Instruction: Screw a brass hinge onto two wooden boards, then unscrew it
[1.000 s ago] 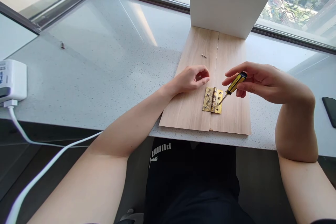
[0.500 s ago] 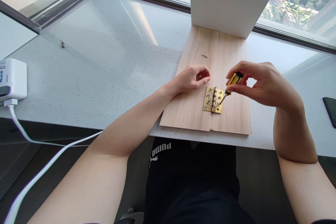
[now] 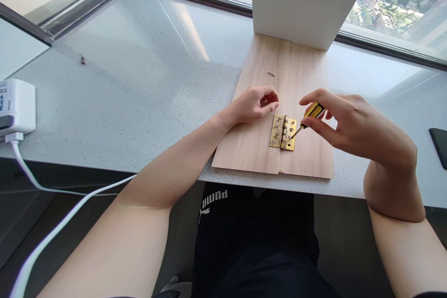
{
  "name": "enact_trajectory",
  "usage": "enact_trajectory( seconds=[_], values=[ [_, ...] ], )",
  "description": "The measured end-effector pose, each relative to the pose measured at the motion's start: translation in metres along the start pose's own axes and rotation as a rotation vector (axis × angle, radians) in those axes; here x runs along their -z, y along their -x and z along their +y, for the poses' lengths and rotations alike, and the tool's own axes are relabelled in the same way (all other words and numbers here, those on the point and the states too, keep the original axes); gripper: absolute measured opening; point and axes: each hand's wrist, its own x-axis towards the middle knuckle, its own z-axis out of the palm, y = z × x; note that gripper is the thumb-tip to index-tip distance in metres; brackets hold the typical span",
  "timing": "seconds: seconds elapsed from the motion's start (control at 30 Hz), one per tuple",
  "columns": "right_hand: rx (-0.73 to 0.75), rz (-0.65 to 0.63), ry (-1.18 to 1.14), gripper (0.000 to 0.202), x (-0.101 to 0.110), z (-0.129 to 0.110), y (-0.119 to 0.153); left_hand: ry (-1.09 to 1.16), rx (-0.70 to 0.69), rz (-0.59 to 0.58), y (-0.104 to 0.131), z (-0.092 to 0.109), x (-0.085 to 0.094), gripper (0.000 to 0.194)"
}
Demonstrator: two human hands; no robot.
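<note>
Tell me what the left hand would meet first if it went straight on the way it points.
Going on, the left hand would probably meet the right hand at the screwdriver, though their height above the boards is unclear.

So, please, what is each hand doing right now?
Left hand: fingers curled, resting on the wooden board, nothing visible in them.
Right hand: closed on the screwdriver.

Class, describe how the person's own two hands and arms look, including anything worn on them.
The left hand and right hand are ungloved human hands with slender fingers; no ring, watch or bracelet shows. The left arm and right arm are bare, with just dark sleeve edges at the bottom of the picture. No markings are discernible.
</note>
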Motion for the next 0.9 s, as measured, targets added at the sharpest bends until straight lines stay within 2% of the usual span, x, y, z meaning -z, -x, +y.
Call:
enact_trajectory(
  seconds=[0.2,0.37,0.6,0.77,0.9],
  values=[
    [-0.086,-0.05,0.019,0.013,0.009,-0.001,0.005,-0.001,-0.012,-0.005,0.0,-0.003,0.0,0.014],
    [-0.089,-0.043,0.119,0.039,0.005,-0.004,-0.001,-0.006,-0.011,-0.001,0.0,-0.002,0.0,0.016],
    [-0.137,0.112,0.238,0.063,-0.009,-0.013,-0.005,0.006,-0.014,-0.001,0.0,-0.003,0.001,0.019],
    [-0.139,0.129,0.149,0.058,-0.013,-0.015,-0.006,0.004,-0.013,-0.003,0.0,-0.003,0.001,0.021],
    [-0.107,0.121,0.124,0.05,-0.008,-0.016,-0.003,-0.008,0.012,-0.006,0.001,-0.001,0.002,0.022]
  ],
)
